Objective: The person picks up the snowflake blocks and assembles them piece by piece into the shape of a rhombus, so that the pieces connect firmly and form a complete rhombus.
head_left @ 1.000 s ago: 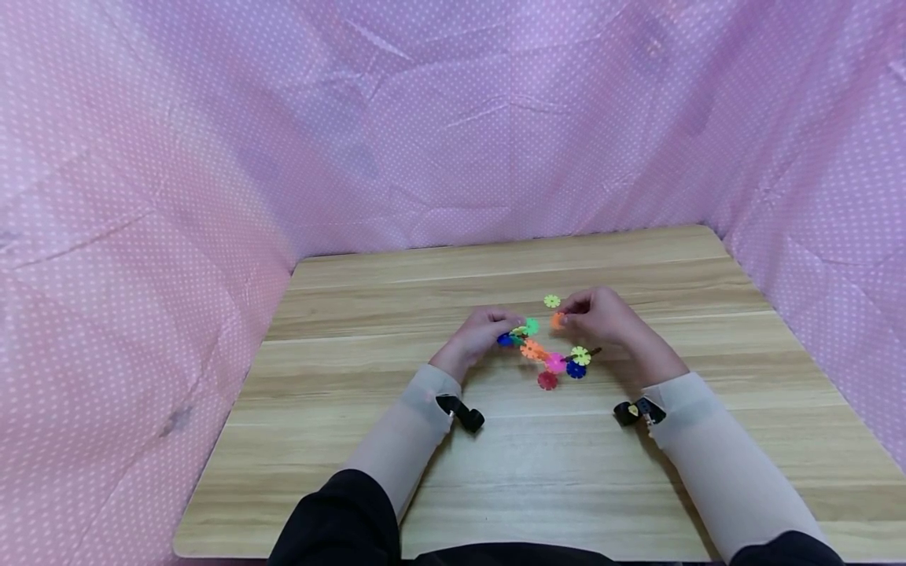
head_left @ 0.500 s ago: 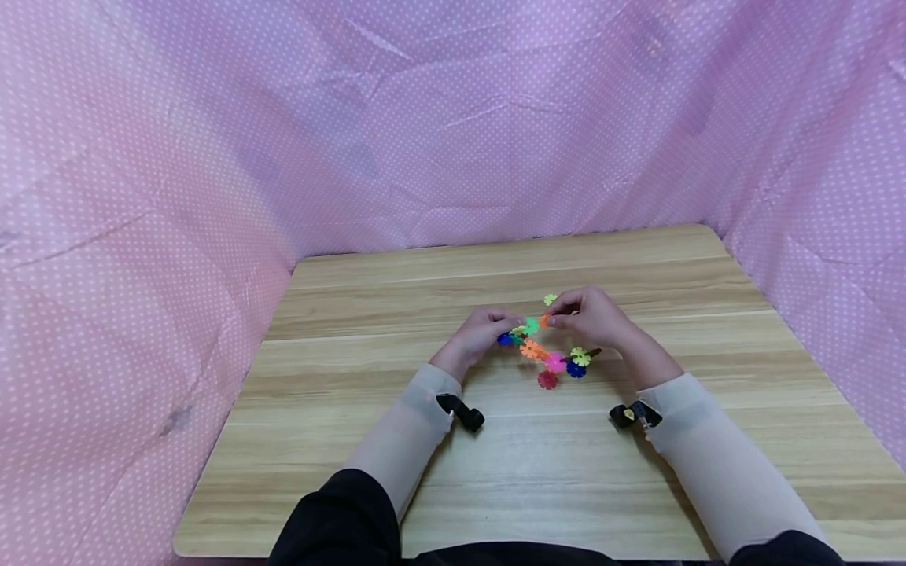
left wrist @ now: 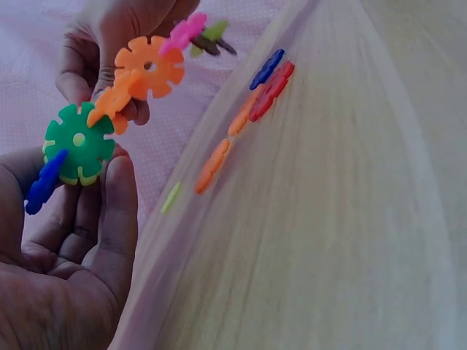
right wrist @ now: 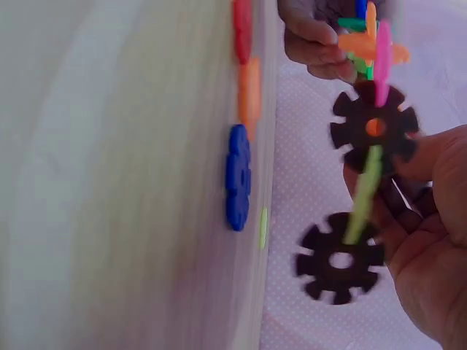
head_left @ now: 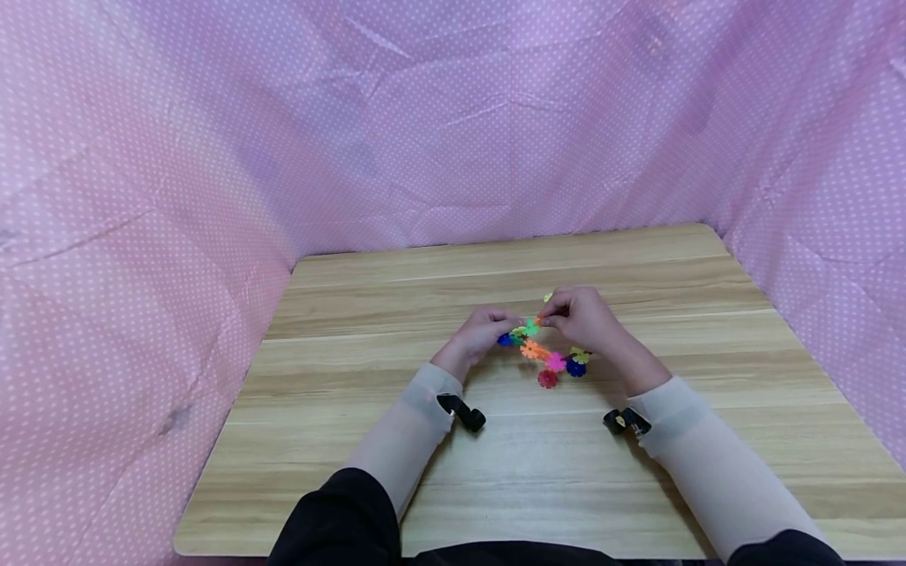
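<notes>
Slotted plastic snowflake discs are joined in a chain, with a green disc (left wrist: pixel 79 142), a blue disc (left wrist: pixel 46 182), an orange disc (left wrist: pixel 149 67) and a pink disc (left wrist: pixel 184 33) along it. Two dark brown discs (right wrist: pixel 340 260) and a yellow-green disc (right wrist: pixel 367 191) form the other end. My left hand (head_left: pixel 484 336) pinches the chain near its green and blue discs. Between thumb and finger, my right hand (head_left: pixel 586 321) pinches a small orange disc (head_left: pixel 539 321) against a bright green disc (head_left: pixel 531 327). Whether their slots are joined cannot be seen.
On the wooden table (head_left: pixel 354 377) lie a loose red disc (head_left: pixel 547 379), a blue disc (head_left: pixel 576 368) and a yellow disc (head_left: pixel 548 297), partly behind the right hand. Pink dotted cloth (head_left: pixel 453 141) hangs around the table's back and sides.
My right hand has moved left with the orange disc, from apart to meeting the bright green disc. My left hand and the chain have stayed nearly still.
</notes>
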`<state>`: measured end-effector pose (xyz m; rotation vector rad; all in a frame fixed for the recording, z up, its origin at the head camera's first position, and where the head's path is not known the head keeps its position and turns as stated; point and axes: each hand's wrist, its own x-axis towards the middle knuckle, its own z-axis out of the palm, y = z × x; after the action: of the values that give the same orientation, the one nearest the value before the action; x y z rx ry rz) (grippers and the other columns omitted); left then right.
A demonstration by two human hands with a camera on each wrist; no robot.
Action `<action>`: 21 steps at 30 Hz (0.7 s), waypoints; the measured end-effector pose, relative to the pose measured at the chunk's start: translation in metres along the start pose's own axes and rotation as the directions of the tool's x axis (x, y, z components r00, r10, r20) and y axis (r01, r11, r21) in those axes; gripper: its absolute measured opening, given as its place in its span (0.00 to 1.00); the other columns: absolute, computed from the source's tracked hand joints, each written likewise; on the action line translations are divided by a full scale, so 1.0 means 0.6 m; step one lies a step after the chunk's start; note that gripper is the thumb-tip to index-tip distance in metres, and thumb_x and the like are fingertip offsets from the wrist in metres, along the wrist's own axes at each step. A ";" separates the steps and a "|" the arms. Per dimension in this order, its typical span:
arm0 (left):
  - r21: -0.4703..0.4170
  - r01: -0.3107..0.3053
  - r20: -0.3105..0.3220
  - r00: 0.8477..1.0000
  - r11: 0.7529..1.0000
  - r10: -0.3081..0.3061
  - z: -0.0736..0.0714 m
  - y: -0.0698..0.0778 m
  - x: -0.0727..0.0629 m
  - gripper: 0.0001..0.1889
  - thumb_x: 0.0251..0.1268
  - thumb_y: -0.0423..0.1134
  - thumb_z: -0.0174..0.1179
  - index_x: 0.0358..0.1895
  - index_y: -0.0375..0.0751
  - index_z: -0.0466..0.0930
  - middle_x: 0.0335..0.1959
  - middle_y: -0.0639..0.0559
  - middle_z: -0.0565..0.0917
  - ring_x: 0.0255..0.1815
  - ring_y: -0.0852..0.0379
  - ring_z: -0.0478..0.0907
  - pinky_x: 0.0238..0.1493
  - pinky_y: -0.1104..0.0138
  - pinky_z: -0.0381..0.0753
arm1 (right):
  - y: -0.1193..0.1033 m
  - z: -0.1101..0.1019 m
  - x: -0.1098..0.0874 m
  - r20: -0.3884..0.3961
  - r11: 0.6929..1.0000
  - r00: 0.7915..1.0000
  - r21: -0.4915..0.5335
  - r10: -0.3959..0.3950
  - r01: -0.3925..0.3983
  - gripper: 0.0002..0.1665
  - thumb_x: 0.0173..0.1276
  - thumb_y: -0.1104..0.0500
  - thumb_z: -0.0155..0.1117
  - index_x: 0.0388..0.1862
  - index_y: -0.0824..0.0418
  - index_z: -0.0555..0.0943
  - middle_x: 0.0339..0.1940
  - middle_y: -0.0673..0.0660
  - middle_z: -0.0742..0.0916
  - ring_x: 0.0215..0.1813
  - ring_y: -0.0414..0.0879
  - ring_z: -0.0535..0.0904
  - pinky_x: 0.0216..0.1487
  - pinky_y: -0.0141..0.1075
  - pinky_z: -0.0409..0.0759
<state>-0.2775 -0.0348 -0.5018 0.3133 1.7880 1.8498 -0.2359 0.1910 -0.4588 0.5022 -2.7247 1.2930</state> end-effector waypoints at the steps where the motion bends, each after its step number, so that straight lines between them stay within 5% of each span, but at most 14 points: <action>1: -0.001 0.001 -0.001 1.000 1.000 -0.001 0.000 0.000 0.000 0.13 0.77 0.35 0.63 0.50 0.25 0.86 0.38 0.51 0.88 0.34 0.61 0.83 0.39 0.69 0.84 | 0.000 0.002 0.000 -0.007 1.000 1.000 -0.007 -0.009 0.009 0.10 0.64 0.72 0.76 0.31 0.57 0.92 0.30 0.51 0.87 0.31 0.46 0.80 0.30 0.33 0.80; 5: -0.007 0.015 -0.006 1.000 1.000 -0.015 -0.005 -0.001 -0.001 0.13 0.77 0.35 0.62 0.51 0.26 0.87 0.39 0.51 0.88 0.35 0.60 0.84 0.40 0.68 0.85 | 0.000 0.004 -0.001 0.006 1.000 1.000 0.008 0.015 -0.015 0.09 0.65 0.70 0.76 0.32 0.56 0.92 0.31 0.51 0.88 0.32 0.47 0.80 0.31 0.34 0.80; 13: 0.038 0.056 0.027 0.998 0.998 -0.057 -0.015 0.002 -0.001 0.11 0.77 0.38 0.63 0.48 0.32 0.89 0.39 0.53 0.86 0.37 0.60 0.81 0.40 0.69 0.82 | 0.013 -0.009 -0.003 0.168 0.982 0.972 0.070 0.163 -0.176 0.12 0.68 0.71 0.71 0.46 0.58 0.89 0.39 0.54 0.89 0.43 0.50 0.84 0.42 0.41 0.85; 21: 0.030 0.069 0.040 0.997 0.997 -0.070 -0.016 0.006 -0.003 0.10 0.77 0.38 0.64 0.49 0.33 0.89 0.39 0.52 0.86 0.36 0.60 0.81 0.40 0.69 0.83 | 0.033 -0.008 -0.004 0.354 0.964 0.925 0.168 0.137 -0.207 0.09 0.69 0.76 0.64 0.44 0.67 0.79 0.41 0.59 0.91 0.45 0.53 0.89 0.40 0.38 0.86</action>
<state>-0.2821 -0.0439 -0.4990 0.2943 1.7772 1.7588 -0.2405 0.2067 -0.4709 0.5598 -2.9876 1.6864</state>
